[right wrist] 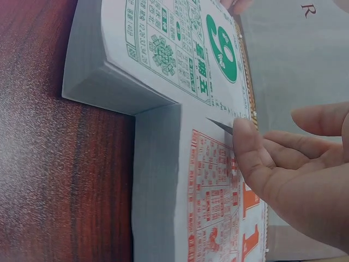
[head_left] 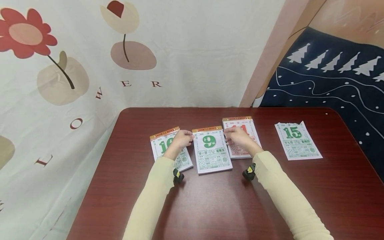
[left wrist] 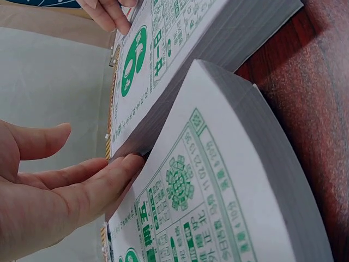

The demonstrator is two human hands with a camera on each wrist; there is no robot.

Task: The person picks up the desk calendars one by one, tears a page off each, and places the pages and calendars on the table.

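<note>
A tear-off calendar pad with a green 9 (head_left: 212, 153) lies in the middle of the group. My left hand (head_left: 181, 140) touches its upper left edge with extended fingers, the thumb held apart in the left wrist view. At the upper right edge, my right hand (head_left: 240, 137) touches the same pad, thumb also apart. Under the left hand lies a tilted pad with a green 10 (head_left: 185, 162), its number partly hidden. The pad with a red 11 (head_left: 240, 152) lies beneath the right hand. Its left edge meets the middle pad (right wrist: 163, 60) in the right wrist view.
A loose calendar sheet with a green 15 (head_left: 298, 141) and a torn top edge lies to the right. Everything rests on a dark red wooden table (head_left: 207, 206). A pale flower-printed cloth (head_left: 195, 50) hangs behind, with a dark blue tree-patterned cloth (head_left: 324, 80) at the right.
</note>
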